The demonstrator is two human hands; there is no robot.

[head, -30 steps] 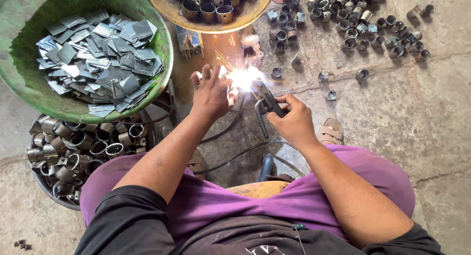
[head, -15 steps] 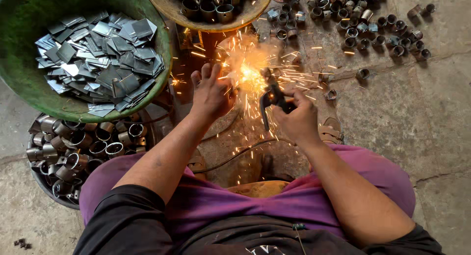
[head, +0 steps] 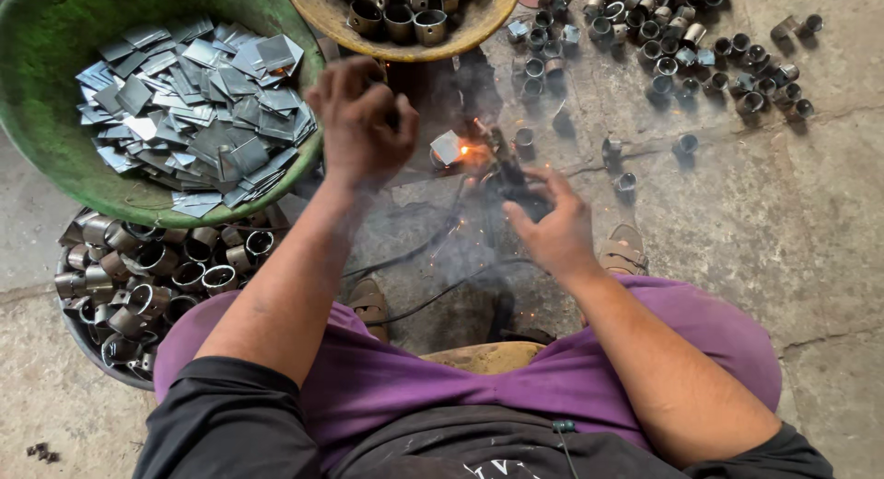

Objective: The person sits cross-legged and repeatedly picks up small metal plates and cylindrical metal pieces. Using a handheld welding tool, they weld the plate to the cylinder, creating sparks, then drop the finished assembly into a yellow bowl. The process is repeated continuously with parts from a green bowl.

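From the head camera, the right hand [head: 543, 226] closes its fingers around a dark welding holder [head: 512, 177] whose long axis runs from the palm away toward the far left, its tip at the orange glow on a small square plate [head: 447, 147] on the floor, seemingly so the hand stays back from the heat. The left hand [head: 361, 120] hovers just left of that plate, fingers curled loosely and gripping nothing visible, beside the green bowl [head: 55, 157] of cut plates
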